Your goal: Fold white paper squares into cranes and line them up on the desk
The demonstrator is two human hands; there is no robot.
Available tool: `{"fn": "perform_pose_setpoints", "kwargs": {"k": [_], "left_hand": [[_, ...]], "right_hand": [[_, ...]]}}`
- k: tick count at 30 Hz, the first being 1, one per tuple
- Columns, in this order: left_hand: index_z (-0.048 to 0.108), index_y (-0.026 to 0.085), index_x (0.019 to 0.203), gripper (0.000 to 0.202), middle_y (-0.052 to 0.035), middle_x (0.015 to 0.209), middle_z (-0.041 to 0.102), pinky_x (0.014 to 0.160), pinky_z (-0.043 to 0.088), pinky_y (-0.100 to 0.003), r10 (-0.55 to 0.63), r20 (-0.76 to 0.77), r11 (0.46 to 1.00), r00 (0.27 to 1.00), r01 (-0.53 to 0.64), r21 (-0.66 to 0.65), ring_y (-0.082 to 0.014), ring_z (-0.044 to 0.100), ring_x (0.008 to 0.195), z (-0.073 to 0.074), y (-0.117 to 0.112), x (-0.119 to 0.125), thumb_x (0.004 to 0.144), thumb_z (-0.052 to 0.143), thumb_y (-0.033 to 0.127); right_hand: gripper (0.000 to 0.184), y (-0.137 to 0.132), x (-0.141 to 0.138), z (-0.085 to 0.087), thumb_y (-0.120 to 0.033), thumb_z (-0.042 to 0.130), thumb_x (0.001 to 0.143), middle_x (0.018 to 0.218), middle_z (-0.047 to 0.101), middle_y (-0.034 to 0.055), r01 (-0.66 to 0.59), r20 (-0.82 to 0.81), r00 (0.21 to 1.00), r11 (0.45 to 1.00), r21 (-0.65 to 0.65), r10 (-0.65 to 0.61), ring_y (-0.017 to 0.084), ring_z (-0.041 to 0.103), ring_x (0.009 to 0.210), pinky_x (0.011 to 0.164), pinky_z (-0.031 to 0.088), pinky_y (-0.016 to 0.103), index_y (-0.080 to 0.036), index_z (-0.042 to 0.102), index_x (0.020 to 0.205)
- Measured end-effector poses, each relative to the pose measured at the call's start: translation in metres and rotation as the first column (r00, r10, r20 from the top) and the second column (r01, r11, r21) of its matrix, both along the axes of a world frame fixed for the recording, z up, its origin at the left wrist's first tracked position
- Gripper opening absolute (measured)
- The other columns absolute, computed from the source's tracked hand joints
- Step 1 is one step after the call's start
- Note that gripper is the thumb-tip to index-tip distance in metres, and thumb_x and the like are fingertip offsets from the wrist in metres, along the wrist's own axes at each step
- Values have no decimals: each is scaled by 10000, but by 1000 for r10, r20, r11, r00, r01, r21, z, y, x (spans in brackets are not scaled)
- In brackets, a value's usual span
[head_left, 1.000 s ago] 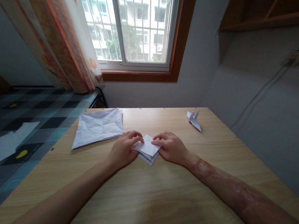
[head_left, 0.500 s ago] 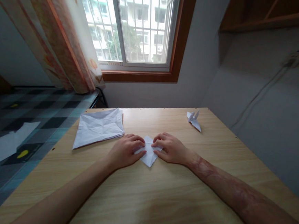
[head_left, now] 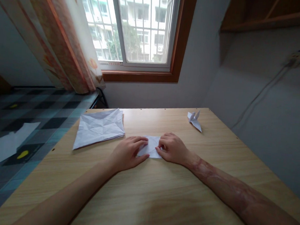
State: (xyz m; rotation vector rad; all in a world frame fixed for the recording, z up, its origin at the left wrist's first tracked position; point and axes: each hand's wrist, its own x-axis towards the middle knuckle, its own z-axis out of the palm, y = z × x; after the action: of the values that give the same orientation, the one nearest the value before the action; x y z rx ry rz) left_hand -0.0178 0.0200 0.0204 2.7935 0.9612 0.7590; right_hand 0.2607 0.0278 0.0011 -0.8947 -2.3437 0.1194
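A small folded sheet of white paper lies flat on the wooden table, its edges running roughly level with the table's far edge. My left hand holds down its left end, thumb at the near edge and forefinger near the far edge. At the right end, my right hand pinches the paper between thumb and curled fingers. Both hands cover part of it, so its full outline is hidden.
Creased white sheets lie in a stack at the table's back left. A folded paper crane rests at the back right. Left of the table is a bed with a checked cover, with white paper pieces on it.
The folded paper has turned from a diamond, point toward me, to lying square between my hands. My right-hand fingers have closed on its right end; the left hand has shifted slightly.
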Motion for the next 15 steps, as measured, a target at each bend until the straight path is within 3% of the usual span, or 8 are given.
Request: {"fn": "perform_pose_setpoints", "kwargs": {"k": [2, 5, 8, 15], "left_hand": [[754, 249, 1310, 312, -100, 1416, 761, 1115, 587, -468, -33, -11, 999, 999, 33, -12, -299, 730, 1272, 0, 2, -1, 1023, 729, 370], [785, 267, 1250, 246, -83, 1349, 787, 1079, 598, -460, -56, -25, 998, 998, 56, -9, -276, 739, 1207, 1, 4, -1, 1045, 650, 257], [794, 271, 1202, 261, -66, 1291, 813, 1038, 610, -415, -110, -7, 993, 994, 110, -40, -247, 759, 1157, 1, 4, -1, 1038, 610, 184], [763, 267, 1205, 297, -43, 1367, 804, 1141, 554, -412, -200, 22, 976, 980, 201, -77, -219, 745, 1268, -3, 7, -3, 1051, 559, 114]], "right_hand": [[175, 0, 0, -1, -223, 755, 962, 835, 703, 40, 13, -28, 1000, 1000, -16, -13, 242, 640, 863, 833, 516, 385, -228, 655, 819], [76, 0, 0, 0, -201, 750, 956, 1090, 746, 90, 30, -65, 997, 999, -17, -31, 284, 665, 1067, 967, 548, 428, -223, 703, 1013], [345, 1, -1, -1, -204, 770, 938, 1287, 736, 119, 43, -82, 996, 998, -51, -47, 309, 663, 1186, 1065, 540, 472, -219, 667, 1267], [285, 1, -3, -3, -240, 767, 943, 1082, 737, 88, 109, -91, 989, 991, -83, -116, 280, 668, 1004, 919, 544, 431, -206, 670, 1209]]}}
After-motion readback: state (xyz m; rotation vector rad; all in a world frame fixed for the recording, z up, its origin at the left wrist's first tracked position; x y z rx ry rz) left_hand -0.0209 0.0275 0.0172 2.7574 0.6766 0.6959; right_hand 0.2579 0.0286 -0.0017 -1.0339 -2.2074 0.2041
